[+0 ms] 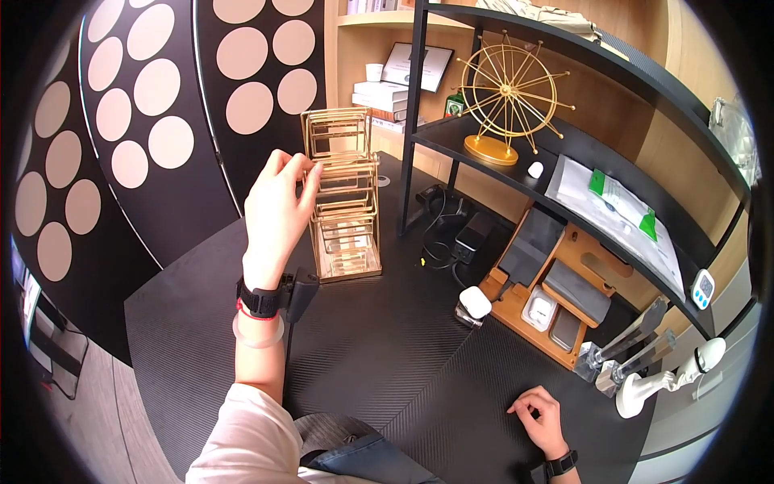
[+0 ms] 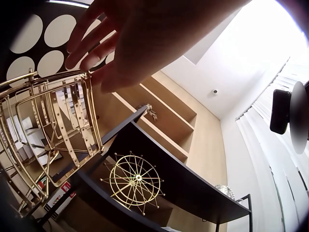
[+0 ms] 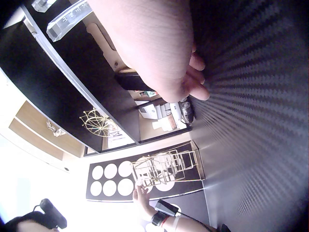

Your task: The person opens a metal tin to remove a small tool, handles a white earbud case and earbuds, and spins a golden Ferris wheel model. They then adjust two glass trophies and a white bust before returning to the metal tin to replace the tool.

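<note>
A tall gold wire rack (image 1: pixel 347 202) with several tiers stands on the black table. My left hand (image 1: pixel 278 206) is raised at its upper left side, fingertips right at the top frame. In the left wrist view, the fingers (image 2: pixel 87 53) of that hand are loosely bent and spread beside a corner of the gold rack (image 2: pixel 58 116). No object shows between them. My right hand (image 1: pixel 540 419) rests loosely curled on the table near its front right, holding nothing. The right wrist view shows this hand (image 3: pixel 159 58) close over the textured tabletop.
A black shelf (image 1: pixel 484 165) carries a gold Ferris wheel model (image 1: pixel 508 93). Below it, a wooden organizer (image 1: pixel 524 310) holds dark devices and a white earbud case (image 1: pixel 538 309). A white-topped charger (image 1: pixel 474 302) and clear trophies (image 1: pixel 617 363) stand on the black table (image 1: pixel 363 347). A white figurine (image 1: pixel 645 393) stands far right.
</note>
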`<state>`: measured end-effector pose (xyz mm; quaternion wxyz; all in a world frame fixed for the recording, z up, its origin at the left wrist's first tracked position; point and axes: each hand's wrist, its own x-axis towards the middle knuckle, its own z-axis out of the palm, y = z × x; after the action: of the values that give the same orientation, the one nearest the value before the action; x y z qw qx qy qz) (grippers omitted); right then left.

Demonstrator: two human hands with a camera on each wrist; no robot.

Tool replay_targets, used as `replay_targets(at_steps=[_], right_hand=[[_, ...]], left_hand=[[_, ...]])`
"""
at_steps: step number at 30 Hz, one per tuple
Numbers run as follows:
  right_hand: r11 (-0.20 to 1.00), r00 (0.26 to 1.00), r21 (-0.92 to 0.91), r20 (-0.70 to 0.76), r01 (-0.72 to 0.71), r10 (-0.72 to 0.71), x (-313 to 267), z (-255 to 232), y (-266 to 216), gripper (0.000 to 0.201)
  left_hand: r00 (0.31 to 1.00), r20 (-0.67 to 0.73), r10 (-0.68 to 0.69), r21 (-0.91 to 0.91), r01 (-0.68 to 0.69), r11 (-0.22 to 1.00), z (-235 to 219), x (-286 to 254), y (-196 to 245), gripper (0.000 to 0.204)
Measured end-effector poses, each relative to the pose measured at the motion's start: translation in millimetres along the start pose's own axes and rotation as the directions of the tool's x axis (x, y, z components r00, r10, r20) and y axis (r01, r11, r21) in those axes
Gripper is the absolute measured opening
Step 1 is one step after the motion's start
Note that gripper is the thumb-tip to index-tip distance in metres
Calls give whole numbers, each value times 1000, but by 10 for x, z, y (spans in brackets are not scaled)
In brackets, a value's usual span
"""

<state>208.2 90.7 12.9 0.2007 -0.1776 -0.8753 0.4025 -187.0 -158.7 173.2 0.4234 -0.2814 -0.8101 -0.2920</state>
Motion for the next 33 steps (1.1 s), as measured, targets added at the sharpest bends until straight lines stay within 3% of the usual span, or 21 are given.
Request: replay_targets(at_steps=[5, 6, 7, 8, 9, 11, 12, 15, 20, 23, 24, 27, 29, 31, 33], right_hand=[[1000, 1000, -13, 7, 2, -2, -1, -9, -2, 11], [1000, 1000, -15, 10, -1, 1, 0, -9, -4, 11], [1000, 1000, -16, 12, -4, 4, 1, -10, -6, 11], [1000, 1000, -16, 10, -4, 4, 0, -10, -5, 11], [1000, 1000, -12, 11, -9, 9, -2, -11, -5, 11], [1000, 1000, -7, 4, -19, 19, -9, -9, 3, 11], [1000, 1000, 2, 9, 2, -2, -12, -6, 14, 10], [1000, 1000, 12, 17, 19, -19, -8, -33, 28, 9], [999, 999, 7, 13, 39, -39, -17, -26, 22, 9], [1000, 1000, 20, 13, 16, -16, -13, -48, -8, 9], [999, 1000, 21, -1, 25, -25, 12, -47, -25, 9], [999, 999, -1, -8, 35, -35, 258, -77, -329, 8], [884, 911, -243, -2, 398, -411, 568, -127, -555, 6], [782, 858, -401, 24, 478, -513, 1001, -235, -895, 4], [801, 810, -348, -164, 487, -564, 1527, -266, -1192, 16]], left_hand=[[994, 107, -12, 95, 2, 995, 56, 10, -55, 20], [999, -6, 43, 75, -42, 996, 89, 12, -67, 25], [988, -120, 96, 58, -90, 994, 108, 19, -68, 33], [993, -103, 55, 63, -49, 997, 110, 21, -60, 61], [993, -103, 57, 61, -51, 997, 112, 24, -54, 61], [988, -118, 104, -5, -105, 994, 113, 31, -50, 83], [991, -56, 118, -12, -118, 993, 97, 33, -72, 93], [989, 11, 147, -32, -147, 989, 127, 35, -119, 90], [991, 24, 128, -48, -127, 991, 82, 31, -87, 55], [992, 43, 121, -106, -116, 988, -36, 54, -53, 46], [987, 21, 161, -102, -158, 982, -76, 59, -73, 45], [990, -82, 113, -176, -126, 976, -248, 107, -56, 38], [979, -185, 85, -213, -125, 969, -380, 126, -28, 30], [968, -239, 76, -271, -141, 952, -504, 121, -20, 26], [936, -340, 90, -309, -201, 929, -588, 98, -26, 17]])
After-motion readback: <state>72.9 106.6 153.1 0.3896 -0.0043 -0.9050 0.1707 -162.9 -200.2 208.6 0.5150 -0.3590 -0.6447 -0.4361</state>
